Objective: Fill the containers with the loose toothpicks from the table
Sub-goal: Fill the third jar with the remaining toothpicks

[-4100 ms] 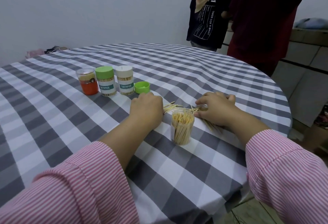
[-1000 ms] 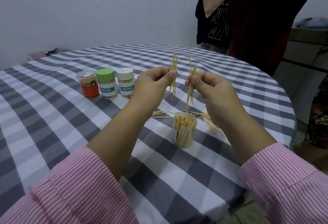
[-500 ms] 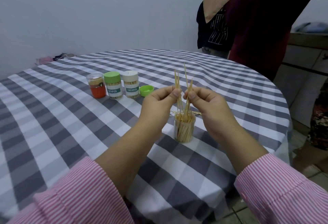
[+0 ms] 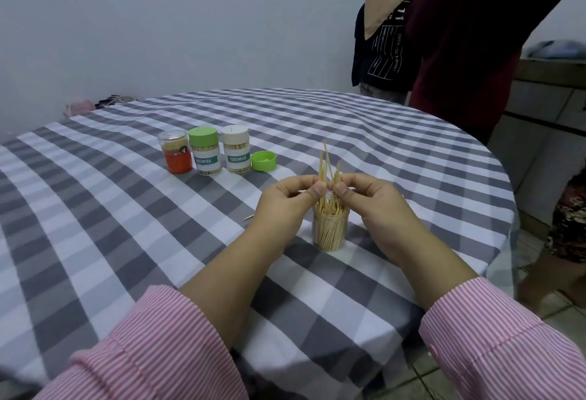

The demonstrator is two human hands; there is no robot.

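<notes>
- Two hands: left hand and right hand each pinch a small bunch of toothpicks upright, lower ends in the open jar.
- One open clear jar on the checkered counter, nearly full of toothpicks, between the hands.
- Three capped containers in a row, far left: orange jar, green-lid toothpick jar, white-lid toothpick jar.
- One loose green lid beside the white-lid one.
- One stray toothpick left of left hand.

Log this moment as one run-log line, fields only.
step: loading toothpicks into open jar | left hand: pinching toothpicks | right hand: pinching toothpicks | stray toothpick: on tablecloth
</notes>
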